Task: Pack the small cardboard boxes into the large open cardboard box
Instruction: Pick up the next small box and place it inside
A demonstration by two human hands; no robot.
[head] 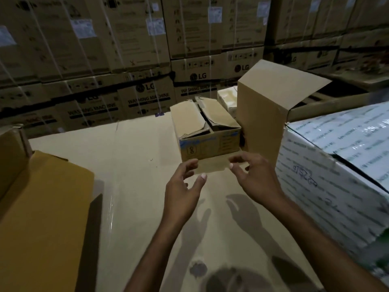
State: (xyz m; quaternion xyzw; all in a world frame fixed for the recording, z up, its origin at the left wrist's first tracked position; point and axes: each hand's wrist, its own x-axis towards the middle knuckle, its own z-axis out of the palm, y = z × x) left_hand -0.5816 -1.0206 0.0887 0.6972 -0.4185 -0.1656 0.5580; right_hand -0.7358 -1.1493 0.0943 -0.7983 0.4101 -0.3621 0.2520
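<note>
The small box (207,134) sits on the tabletop (136,165) with its flaps half folded in, just beside a tall open box (263,114). The left hand (183,186) and right hand (252,178) reach just in front of it, each grip spread open and holding nothing.

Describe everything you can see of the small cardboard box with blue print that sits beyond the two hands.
The small cardboard box is brown corrugated card with blue print on its front face. It stands upright on the pale cardboard surface, its top flaps loose, creased and partly folded inward. Its right side sits close beside a taller box. The left hand and right hand, fingers spread, reach its lower front corners; contact is unclear.
</note>
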